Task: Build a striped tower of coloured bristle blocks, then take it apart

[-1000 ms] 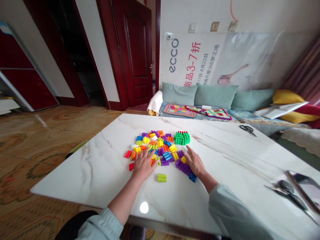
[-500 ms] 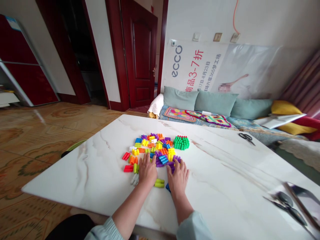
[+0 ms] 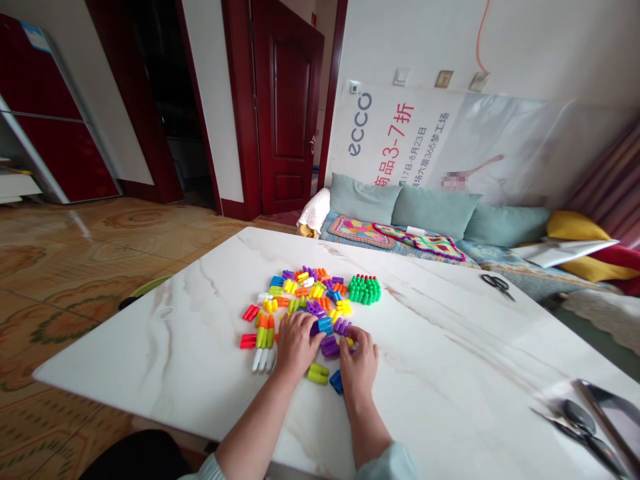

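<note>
Many small coloured plastic pieces lie in a loose pile on the white marbled table (image 3: 200, 333). My left hand (image 3: 299, 343) is at the pile's near side, its fingers curled against a blue piece (image 3: 325, 325); whether it grips the piece is unclear. To its right, my right hand (image 3: 359, 355) bends its fingers down beside a purple piece (image 3: 330, 347), its fingertips partly hidden. A yellow-green piece (image 3: 318, 373) and a dark blue piece (image 3: 337, 382) lie between my wrists. Green pieces with red tips (image 3: 365, 289) stand grouped at the pile's right.
Black scissors (image 3: 498, 285) lie at the table's far right. Another dark-handled tool (image 3: 583, 427) and a dark flat object (image 3: 613, 407) are at the near right. Behind the table stands a sofa with pillows (image 3: 435, 210).
Both hands have shifted slightly and their fingers are more bent. The blue piece has moved nearer to me, and white and yellow-green pieces at the left now sit lined up.
</note>
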`<state>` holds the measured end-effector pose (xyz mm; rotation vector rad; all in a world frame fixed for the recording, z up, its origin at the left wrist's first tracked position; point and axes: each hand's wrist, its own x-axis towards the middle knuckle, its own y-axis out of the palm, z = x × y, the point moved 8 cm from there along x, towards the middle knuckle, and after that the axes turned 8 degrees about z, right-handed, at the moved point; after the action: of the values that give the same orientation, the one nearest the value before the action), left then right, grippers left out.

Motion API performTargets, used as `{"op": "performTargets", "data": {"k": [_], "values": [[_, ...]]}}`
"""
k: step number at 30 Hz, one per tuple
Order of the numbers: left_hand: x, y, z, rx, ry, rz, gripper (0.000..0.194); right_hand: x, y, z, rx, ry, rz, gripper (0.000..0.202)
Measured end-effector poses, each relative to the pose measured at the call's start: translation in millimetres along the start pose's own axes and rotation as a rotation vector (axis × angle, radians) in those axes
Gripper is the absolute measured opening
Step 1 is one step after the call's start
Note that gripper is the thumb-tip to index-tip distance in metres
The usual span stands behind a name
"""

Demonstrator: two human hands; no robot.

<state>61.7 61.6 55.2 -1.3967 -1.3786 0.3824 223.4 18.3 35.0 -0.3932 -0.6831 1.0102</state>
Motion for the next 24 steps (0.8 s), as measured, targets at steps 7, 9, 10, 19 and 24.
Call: {"op": "performTargets", "data": {"k": [7,9,10,19,24], "values": [[-2,2.4,0,-0.171,0.057,-0.003,0.014,0,3,7,-0.017,-0.005,0.07,0.032],[-3,3.1,4,-0.23,0.038,-0.001,0.016,0,3,9,-0.016,-0.029,0.081,0.034],[-3,3.7,5,-0.246,0.028,0.006,0.017,0,3,9,-0.017,-0.037,0.082,0.035],[-3,3.6,-8,-0.215,0.125,0.042,0.018,-1,7,4,-0.043,-0.034,0.087,0.038],[-4,5.1,-7,-0.204,0.139,0.041,0.017,-1,5,6,-0.013,-0.044,0.071,0.026]]}}
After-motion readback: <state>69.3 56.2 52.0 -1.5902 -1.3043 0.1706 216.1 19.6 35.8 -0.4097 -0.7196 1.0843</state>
